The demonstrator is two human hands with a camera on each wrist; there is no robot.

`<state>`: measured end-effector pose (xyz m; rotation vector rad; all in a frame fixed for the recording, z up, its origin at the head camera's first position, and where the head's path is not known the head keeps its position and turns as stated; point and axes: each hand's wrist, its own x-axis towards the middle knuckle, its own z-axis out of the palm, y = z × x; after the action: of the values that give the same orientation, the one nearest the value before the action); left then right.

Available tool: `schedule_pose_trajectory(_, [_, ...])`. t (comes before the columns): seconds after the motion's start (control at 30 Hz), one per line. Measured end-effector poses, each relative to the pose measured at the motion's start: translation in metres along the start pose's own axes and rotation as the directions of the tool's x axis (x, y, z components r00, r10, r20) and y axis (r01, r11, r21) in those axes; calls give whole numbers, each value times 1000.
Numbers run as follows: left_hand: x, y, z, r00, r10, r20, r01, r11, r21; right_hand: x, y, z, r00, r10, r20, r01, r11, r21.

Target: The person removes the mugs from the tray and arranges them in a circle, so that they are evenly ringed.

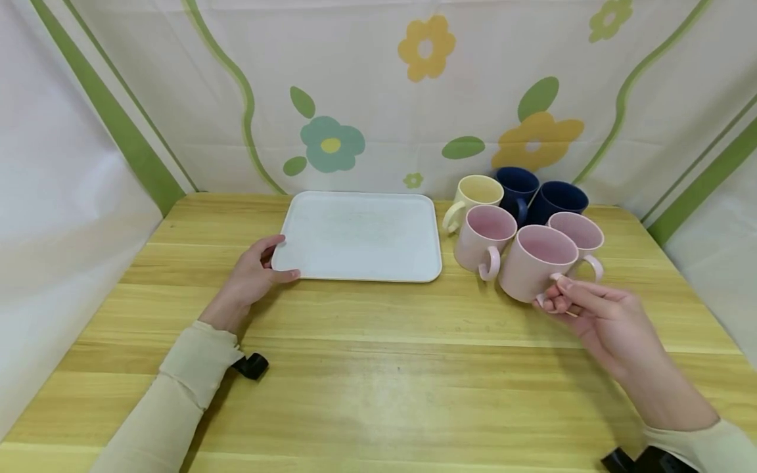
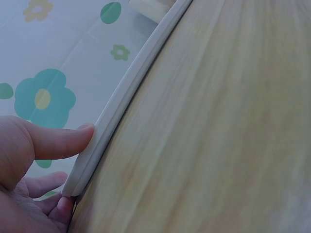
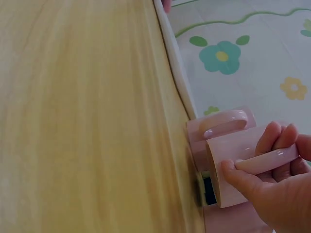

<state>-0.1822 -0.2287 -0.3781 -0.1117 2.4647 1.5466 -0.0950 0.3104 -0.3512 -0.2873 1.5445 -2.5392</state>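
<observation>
A white rectangular tray (image 1: 363, 236) lies flat at the back middle of the wooden table. My left hand (image 1: 251, 272) grips its near left corner, the thumb on the rim in the left wrist view. At the right, my right hand (image 1: 615, 328) pinches the handle of a pink mug (image 1: 526, 270), which is upright. Beneath that mug, the right wrist view shows a narrow gap with something dark behind it. Close around it stand a second pink mug (image 1: 473, 244) on the left and a third pink mug (image 1: 582, 231) behind right.
Behind the pink mugs stand a pale yellow mug (image 1: 476, 190) and two navy mugs, one navy mug (image 1: 516, 179) further back than the other navy mug (image 1: 556, 203). A flowered curtain (image 1: 378, 98) hangs along the table's back edge. Bare wooden tabletop (image 1: 378, 381) stretches in front.
</observation>
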Motion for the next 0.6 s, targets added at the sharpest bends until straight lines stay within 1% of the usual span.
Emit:
schedule_pose_trajectory(0.17, [0,1,0,1000,-6,-2,6,1000,-5,0,5,-1,1000,23,-13,-23,1000,-3])
schedule_pose_trajectory(0.4, [-1,1,0,1000,-8,4,8,1000,-7,-1,8,-1,998,63,-13,-64,997,-54])
schedule_pose_trajectory(0.5, [0,1,0,1000,-12,5,12,1000,-9,-3,7,-2,993,114,-10,-114,989,-95])
schedule_pose_trajectory(0.6, [0,0,1,1000,-14,6,14,1000,-11,-4,7,-3,984,176,-27,-178,971,-158])
